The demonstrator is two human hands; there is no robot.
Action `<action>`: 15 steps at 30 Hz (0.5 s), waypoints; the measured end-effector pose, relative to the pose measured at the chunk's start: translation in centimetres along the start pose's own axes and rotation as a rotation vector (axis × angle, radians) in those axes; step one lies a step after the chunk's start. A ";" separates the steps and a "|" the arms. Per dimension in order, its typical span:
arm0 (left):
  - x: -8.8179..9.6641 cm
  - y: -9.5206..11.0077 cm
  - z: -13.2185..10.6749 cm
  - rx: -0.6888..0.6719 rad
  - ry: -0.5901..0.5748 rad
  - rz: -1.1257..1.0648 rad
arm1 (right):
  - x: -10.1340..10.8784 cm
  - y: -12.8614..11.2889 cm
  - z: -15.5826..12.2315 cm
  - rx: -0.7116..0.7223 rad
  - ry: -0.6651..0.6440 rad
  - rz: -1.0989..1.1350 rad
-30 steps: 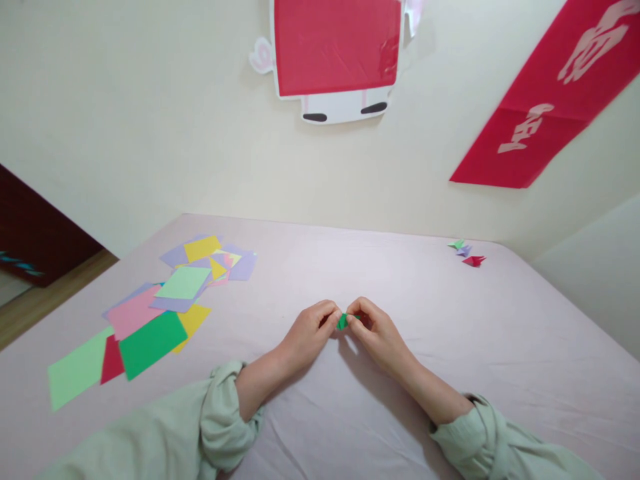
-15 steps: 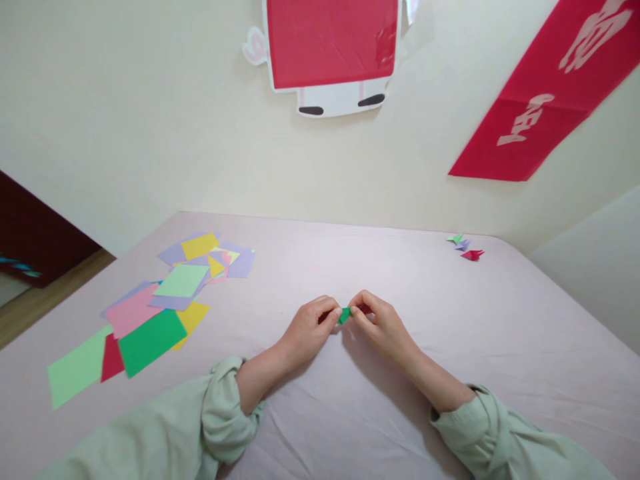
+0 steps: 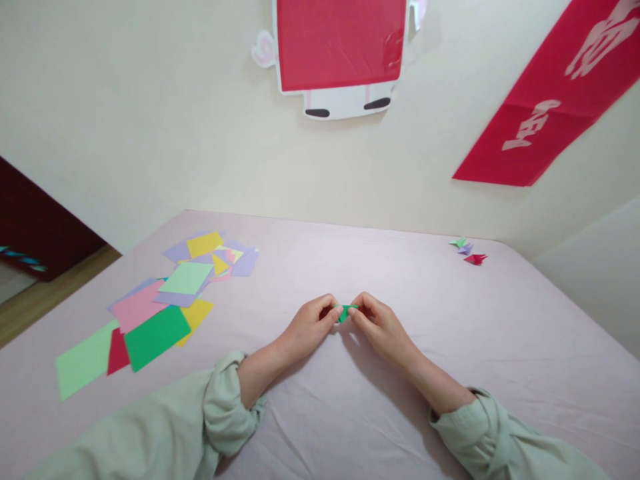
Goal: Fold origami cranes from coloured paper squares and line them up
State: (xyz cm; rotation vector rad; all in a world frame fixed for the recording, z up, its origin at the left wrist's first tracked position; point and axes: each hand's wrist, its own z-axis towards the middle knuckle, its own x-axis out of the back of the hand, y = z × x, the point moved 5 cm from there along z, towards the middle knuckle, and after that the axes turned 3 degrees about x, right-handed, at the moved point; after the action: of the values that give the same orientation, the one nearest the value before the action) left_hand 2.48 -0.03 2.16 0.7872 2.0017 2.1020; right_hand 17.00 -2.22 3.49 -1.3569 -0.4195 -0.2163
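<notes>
A small folded piece of green paper (image 3: 344,313) is pinched between my two hands, just above the middle of the table. My left hand (image 3: 314,325) grips its left side between thumb and fingers. On the other side, my right hand (image 3: 379,324) holds the right end in the same kind of pinch. Fingertips hide part of the paper, so its full folded shape cannot be made out. Far off at the back right lie three small folded paper figures: a light green one (image 3: 458,243), a purple one (image 3: 465,249) and a red one (image 3: 475,259).
Loose coloured paper sheets lie overlapping on the left, among them a dark green sheet (image 3: 157,337), a pink sheet (image 3: 140,305) and a light green sheet (image 3: 85,360). A pale pink cloth covers the table (image 3: 320,427). Behind it rises a wall (image 3: 165,120) with red decorations.
My fingers have shifted slightly on the green paper, and a flat upper edge now shows between them. The whole view has moved a little; the sheets and figures lie as before.
</notes>
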 end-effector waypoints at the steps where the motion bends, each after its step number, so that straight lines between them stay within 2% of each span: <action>1: 0.0 0.0 0.0 0.007 0.002 -0.004 | -0.1 0.0 0.0 -0.002 0.012 0.010; 6: 0.0 -0.2 0.3 0.075 0.041 -0.130 | -0.3 -0.1 -0.1 -0.020 0.052 0.074; 10: 0.6 -0.4 0.3 0.122 0.113 -0.222 | -0.7 -0.2 -0.2 -0.021 0.001 0.058; 15: 1.0 -0.6 0.3 0.079 0.145 -0.157 | -1.5 -0.3 -0.5 -0.018 -0.092 -0.006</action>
State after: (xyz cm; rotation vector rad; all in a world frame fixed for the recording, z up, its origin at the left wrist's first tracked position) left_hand 1.56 0.77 1.84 0.4823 2.1530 2.0558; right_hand 15.60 -2.88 3.02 -1.3869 -0.4998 -0.1628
